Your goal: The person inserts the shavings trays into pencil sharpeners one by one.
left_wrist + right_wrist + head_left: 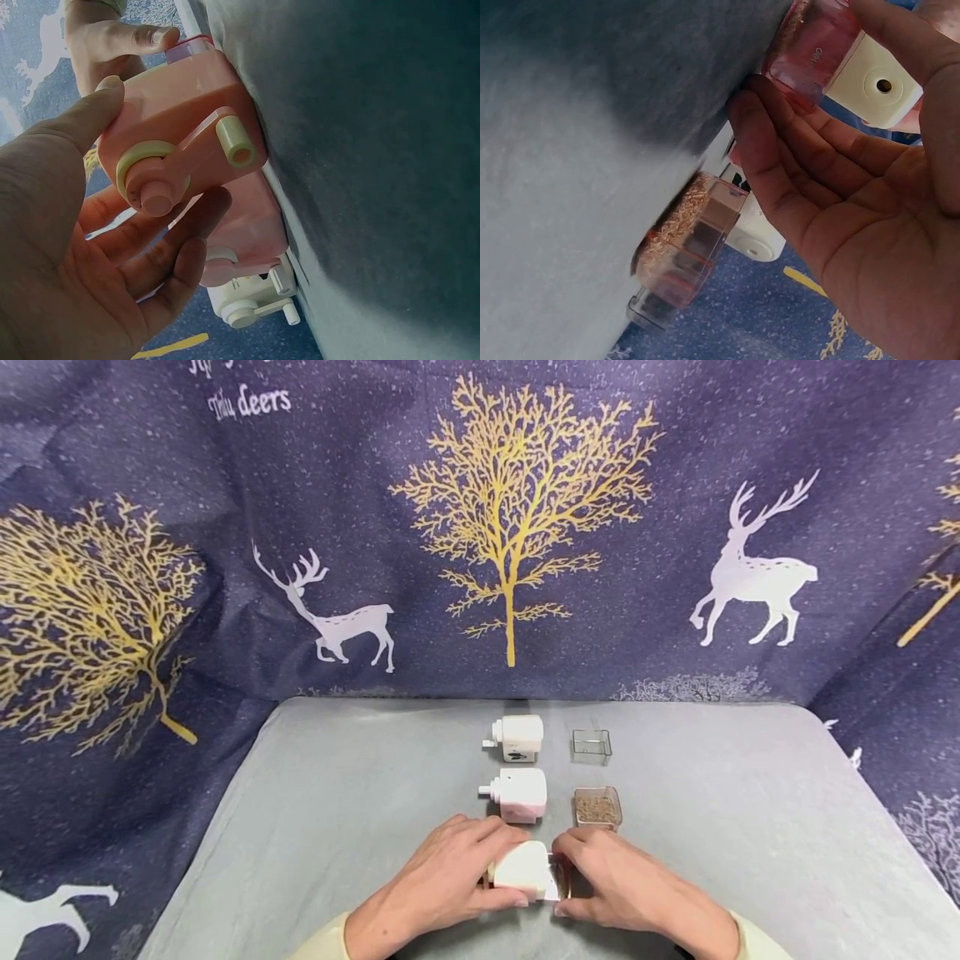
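Observation:
My left hand [450, 870] grips the body of a pink and cream crank pencil sharpener [521, 867] by its sides, thumb on the near side and fingers on the far side. In the left wrist view its crank handle [240, 142] faces my left palm. At the sharpener's right end, my right hand [618, 875] holds the clear reddish shavings drawer [806, 64] between thumb and fingers. That drawer juts partway out of the body, with some shavings inside. The sharpener stands on the grey tabletop, and my fingers hide parts of it.
Beyond it stand a pink-and-white sharpener [522, 793] and a white one [522, 737], cranks to the left. Right of them are a detached clear drawer of shavings [597, 807] and another clear drawer [592, 743]. A dark blue cloth [360, 527] hangs behind the table [337, 777].

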